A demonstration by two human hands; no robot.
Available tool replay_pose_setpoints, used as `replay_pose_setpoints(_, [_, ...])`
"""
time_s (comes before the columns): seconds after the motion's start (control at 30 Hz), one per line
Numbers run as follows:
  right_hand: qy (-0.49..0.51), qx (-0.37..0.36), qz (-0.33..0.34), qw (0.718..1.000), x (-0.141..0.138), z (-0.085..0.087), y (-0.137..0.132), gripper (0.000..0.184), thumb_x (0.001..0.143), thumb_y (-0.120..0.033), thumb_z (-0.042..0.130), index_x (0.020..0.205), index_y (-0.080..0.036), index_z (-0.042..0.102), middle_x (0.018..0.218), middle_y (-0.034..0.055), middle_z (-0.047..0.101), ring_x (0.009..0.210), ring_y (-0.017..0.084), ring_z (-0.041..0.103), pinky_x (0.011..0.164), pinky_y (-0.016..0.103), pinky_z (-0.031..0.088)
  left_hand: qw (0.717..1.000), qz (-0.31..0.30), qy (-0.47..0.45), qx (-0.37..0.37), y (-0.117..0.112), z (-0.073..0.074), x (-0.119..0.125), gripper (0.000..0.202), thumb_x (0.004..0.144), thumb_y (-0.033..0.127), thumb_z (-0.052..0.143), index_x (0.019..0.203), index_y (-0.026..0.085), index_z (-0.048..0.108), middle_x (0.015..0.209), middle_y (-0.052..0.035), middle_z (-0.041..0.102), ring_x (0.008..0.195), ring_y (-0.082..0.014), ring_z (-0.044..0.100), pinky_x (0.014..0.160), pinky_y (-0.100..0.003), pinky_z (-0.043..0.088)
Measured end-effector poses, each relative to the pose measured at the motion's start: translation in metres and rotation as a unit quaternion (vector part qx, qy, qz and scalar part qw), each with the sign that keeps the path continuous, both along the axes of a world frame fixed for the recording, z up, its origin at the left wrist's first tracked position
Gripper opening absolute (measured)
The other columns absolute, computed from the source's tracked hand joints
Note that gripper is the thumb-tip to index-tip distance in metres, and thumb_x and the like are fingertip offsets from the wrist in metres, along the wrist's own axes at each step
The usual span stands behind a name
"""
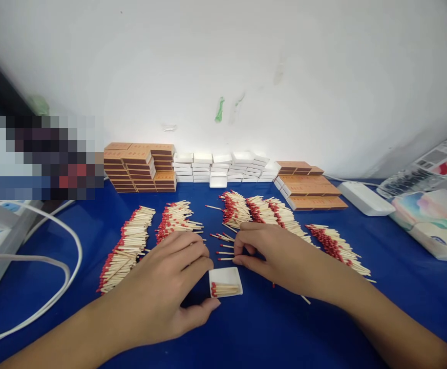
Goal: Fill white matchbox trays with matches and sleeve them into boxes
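Observation:
My left hand [169, 287] rests on the blue table and grips the left edge of a small white matchbox tray [225, 281] between thumb and fingers. A few red-tipped matches lie inside the tray. My right hand [273, 253] is just right of the tray, fingers curled and pinched over several loose matches [223, 245] lying on the cloth. Rows of red-tipped matches [129, 246] spread across the table behind both hands.
Stacks of brown matchbox sleeves [139, 166] and white inner trays [219, 166] line the wall, with more brown sleeves [310, 192] at the right. White cables [64, 246] loop at the left. A white adapter [365, 197] and plastic packets [426, 215] lie at the right.

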State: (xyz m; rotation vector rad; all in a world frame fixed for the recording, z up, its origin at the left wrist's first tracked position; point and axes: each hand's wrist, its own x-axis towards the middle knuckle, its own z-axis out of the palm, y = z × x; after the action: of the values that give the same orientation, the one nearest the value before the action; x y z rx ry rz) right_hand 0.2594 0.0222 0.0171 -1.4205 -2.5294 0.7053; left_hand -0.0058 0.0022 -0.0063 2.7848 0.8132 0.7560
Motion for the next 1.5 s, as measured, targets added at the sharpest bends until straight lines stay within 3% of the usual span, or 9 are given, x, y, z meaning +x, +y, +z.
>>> replay_pose_setpoints(0.2, [0.019,0.031,0.001,0.999,-0.003,-0.004,0.0,0.008,0.101,-0.021,0.07,0.094,-0.022,0.068,0.097,0.001,0.068,0.083,0.016,0.061,0.069,0.03,0.042,1.0,0.004,0.0,0.0,0.0,-0.002,0.0,0.018,0.095,0.031,0.076,0.107,0.019,0.069,0.104,-0.0058,0.072,0.109,-0.0269,0.065,0.103,-0.046,0.057])
replay_pose_setpoints(0.4, [0.016,0.024,0.008,1.0,-0.004,-0.008,0.001,0.014,0.103,-0.017,0.065,0.09,-0.021,0.066,0.097,0.0019,0.069,0.087,0.017,0.063,0.073,0.03,0.044,1.0,0.009,-0.003,0.007,0.001,-0.001,-0.001,0.016,0.096,0.03,0.074,0.107,0.018,0.07,0.103,-0.0063,0.071,0.108,-0.027,0.065,0.102,-0.046,0.056])
replay_pose_setpoints(0.6, [0.023,0.038,-0.021,0.999,-0.001,-0.001,0.004,0.014,0.107,-0.024,0.065,0.093,-0.021,0.067,0.098,0.0019,0.069,0.084,0.017,0.064,0.07,0.03,0.043,0.999,0.034,0.001,0.035,0.004,-0.003,-0.003,0.017,0.099,0.032,0.072,0.106,0.018,0.07,0.101,-0.0077,0.071,0.11,-0.0294,0.065,0.1,-0.048,0.055])
replay_pose_setpoints(0.87, [0.06,0.053,0.038,0.996,-0.012,0.002,-0.013,0.011,0.105,-0.019,0.067,0.094,-0.022,0.068,0.1,0.0008,0.07,0.085,0.016,0.064,0.073,0.029,0.043,0.998,0.049,0.008,0.047,0.005,-0.004,-0.003,0.016,0.099,0.033,0.072,0.103,0.018,0.069,0.102,-0.0079,0.071,0.11,-0.0294,0.065,0.101,-0.047,0.054])
replay_pose_setpoints(1.0, [0.057,0.087,-0.008,0.995,-0.003,0.001,0.0,0.009,0.105,-0.023,0.068,0.097,-0.023,0.072,0.09,0.0,0.069,0.08,0.016,0.062,0.069,0.029,0.041,0.998,0.046,0.01,0.052,0.004,-0.003,-0.003,0.017,0.099,0.033,0.072,0.107,0.017,0.07,0.103,-0.0082,0.072,0.11,-0.0299,0.065,0.101,-0.048,0.054])
replay_pose_setpoints(1.3, [0.004,0.054,-0.014,0.998,-0.006,-0.012,0.007,0.016,0.097,-0.009,0.069,0.086,-0.021,0.07,0.091,-0.0001,0.068,0.079,0.015,0.061,0.067,0.029,0.041,0.998,0.044,0.012,0.052,0.004,-0.005,-0.003,0.019,0.099,0.033,0.072,0.108,0.017,0.071,0.103,-0.0084,0.072,0.109,-0.0298,0.065,0.099,-0.049,0.054])
replay_pose_setpoints(1.5, [0.037,0.123,-0.047,0.991,-0.018,-0.026,0.007,0.013,0.1,-0.016,0.07,0.088,-0.019,0.068,0.087,0.0006,0.064,0.074,0.016,0.057,0.066,0.03,0.04,0.998,0.04,0.01,0.052,0.002,-0.003,-0.001,0.016,0.099,0.031,0.072,0.105,0.016,0.071,0.099,-0.0081,0.07,0.104,-0.0291,0.065,0.095,-0.047,0.056])
